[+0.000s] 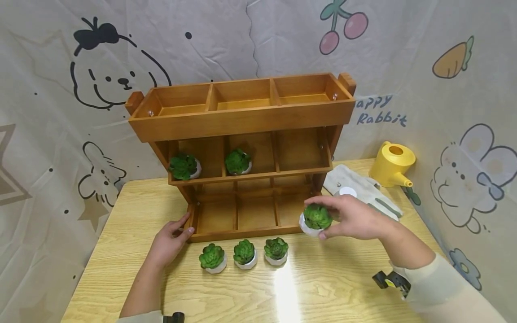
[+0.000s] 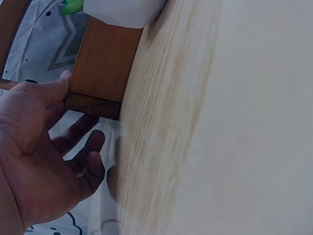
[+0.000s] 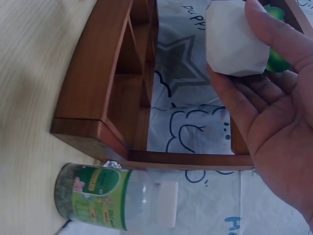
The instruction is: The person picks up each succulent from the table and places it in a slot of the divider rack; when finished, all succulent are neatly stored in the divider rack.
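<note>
A tiered wooden shelf [image 1: 242, 120] with divided compartments stands on the table. My right hand [image 1: 349, 217] holds a potted succulent [image 1: 317, 217] by its white faceted pot [image 3: 234, 39], off the table, in front of the bottom tier's right end. At the shelf's lower left corner, my left hand [image 1: 171, 242] grips the end of the bottom tier [image 2: 105, 63] between thumb and fingers. Three more potted succulents [image 1: 212, 256], [image 1: 245, 253], [image 1: 276, 250] stand in a row before the shelf. In the middle tier, one succulent [image 1: 183, 166] occupies the left compartment and another [image 1: 238, 161] the centre one.
Right of the shelf are a yellow watering can [image 1: 391, 163] and a pale glove [image 1: 359, 186]. A clear labelled bottle [image 3: 115, 196] with a white cap stands close to the shelf's right end. A printed cloth [image 1: 226, 45] hangs behind.
</note>
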`<state>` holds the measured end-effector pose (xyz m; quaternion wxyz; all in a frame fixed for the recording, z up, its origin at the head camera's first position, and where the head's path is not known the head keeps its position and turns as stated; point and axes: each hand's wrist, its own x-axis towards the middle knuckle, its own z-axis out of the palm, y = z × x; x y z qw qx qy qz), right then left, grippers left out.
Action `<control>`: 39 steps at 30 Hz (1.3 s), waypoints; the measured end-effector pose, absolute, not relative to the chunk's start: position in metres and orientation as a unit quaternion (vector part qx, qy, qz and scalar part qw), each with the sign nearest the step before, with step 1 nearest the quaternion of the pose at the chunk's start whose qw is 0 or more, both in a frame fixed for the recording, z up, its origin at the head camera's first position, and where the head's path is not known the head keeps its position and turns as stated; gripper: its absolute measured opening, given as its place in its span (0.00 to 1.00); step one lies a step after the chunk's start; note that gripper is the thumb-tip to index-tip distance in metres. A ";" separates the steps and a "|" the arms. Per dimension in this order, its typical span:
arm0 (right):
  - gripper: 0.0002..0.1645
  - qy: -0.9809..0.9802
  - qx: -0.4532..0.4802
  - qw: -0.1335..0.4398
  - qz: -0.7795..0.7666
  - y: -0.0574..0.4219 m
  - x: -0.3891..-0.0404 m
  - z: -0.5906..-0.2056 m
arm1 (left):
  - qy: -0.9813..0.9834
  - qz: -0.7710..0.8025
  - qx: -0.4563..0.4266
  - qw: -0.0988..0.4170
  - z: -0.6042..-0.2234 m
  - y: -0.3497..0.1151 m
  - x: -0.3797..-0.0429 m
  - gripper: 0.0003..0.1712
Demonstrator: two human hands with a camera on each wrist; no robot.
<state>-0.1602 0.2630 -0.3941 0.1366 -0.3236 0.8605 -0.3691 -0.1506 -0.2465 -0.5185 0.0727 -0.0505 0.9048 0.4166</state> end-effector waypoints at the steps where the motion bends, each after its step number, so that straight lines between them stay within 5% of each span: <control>1: 0.44 0.861 -0.324 0.136 -0.369 0.264 -0.161 -0.393 | 0.905 0.416 -0.050 0.073 -0.518 -0.246 -0.151 0.37; 39: 0.48 0.869 -0.339 0.049 -0.357 0.253 -0.209 -0.328 | 0.907 0.414 -0.038 0.063 -0.519 -0.249 -0.151 0.36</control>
